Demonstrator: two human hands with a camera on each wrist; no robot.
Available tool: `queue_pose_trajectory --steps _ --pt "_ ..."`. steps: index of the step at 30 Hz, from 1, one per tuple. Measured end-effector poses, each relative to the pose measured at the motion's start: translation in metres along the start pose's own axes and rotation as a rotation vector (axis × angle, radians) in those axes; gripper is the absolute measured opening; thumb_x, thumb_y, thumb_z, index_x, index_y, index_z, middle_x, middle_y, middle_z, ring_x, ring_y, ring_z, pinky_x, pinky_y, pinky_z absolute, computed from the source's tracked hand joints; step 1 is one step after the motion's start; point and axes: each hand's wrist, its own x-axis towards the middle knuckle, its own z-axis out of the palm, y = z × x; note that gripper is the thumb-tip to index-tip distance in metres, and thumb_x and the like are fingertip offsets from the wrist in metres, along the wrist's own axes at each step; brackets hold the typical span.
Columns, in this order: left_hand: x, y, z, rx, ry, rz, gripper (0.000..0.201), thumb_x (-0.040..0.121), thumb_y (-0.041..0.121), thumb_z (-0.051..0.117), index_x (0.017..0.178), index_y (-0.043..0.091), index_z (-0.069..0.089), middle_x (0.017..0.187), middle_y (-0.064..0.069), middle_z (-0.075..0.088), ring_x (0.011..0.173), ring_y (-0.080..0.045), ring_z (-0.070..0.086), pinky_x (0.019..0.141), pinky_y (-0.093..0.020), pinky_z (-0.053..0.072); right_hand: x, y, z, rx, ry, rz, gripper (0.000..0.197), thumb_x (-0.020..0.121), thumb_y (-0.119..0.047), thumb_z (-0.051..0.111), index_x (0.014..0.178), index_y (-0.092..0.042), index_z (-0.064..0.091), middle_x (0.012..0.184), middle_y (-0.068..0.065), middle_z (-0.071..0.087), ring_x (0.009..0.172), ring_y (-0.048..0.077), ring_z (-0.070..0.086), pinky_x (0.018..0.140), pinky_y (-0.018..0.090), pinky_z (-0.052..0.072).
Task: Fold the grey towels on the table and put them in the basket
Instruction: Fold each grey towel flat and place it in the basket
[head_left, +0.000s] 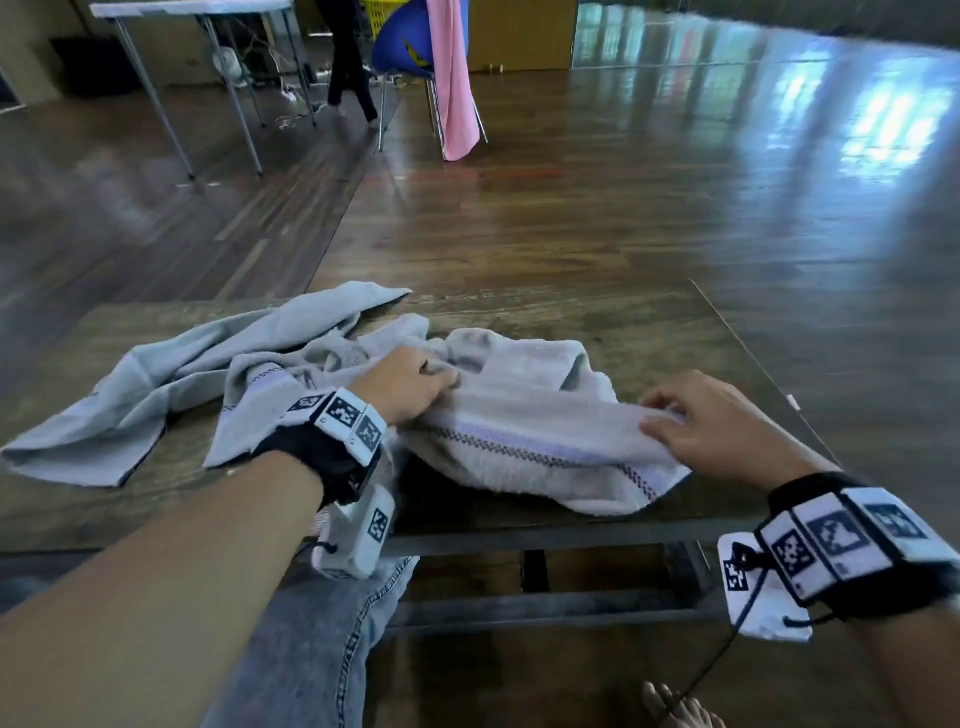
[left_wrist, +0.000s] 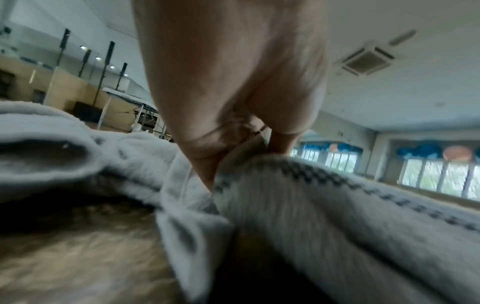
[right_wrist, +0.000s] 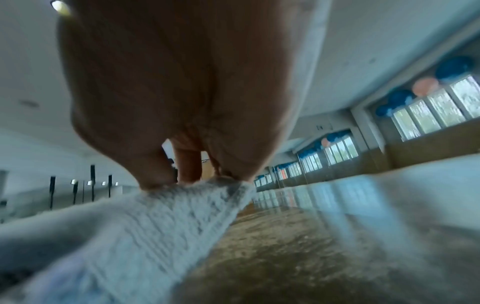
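My left hand and right hand each pinch the bordered towel, centre-frame on the table. It seems to overlap the other towel; lifting may drag that.

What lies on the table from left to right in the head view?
Flat grey towel → left hand → towel with the striped border → right hand → bare table edge.
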Motion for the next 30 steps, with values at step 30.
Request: queue_pose_trajectory --steps 30 --pt "0.161 0.058 -0.093 -0.398 0.355 0.137 0.019 0.097 0.022 0.061 0.103 0.007 0.072 0.102 -0.021 0.07 0.074 -0.039 0.072 0.067 -0.045 0.061 0.197 -0.011 -0.117 -0.132 0.663 -0.182 0.024 0.094 0.0 0.053 0.106 -0.005 0.073 0.106 0.021 0.066 0.099 0.036 0.057 0.09 0.037 0.041"
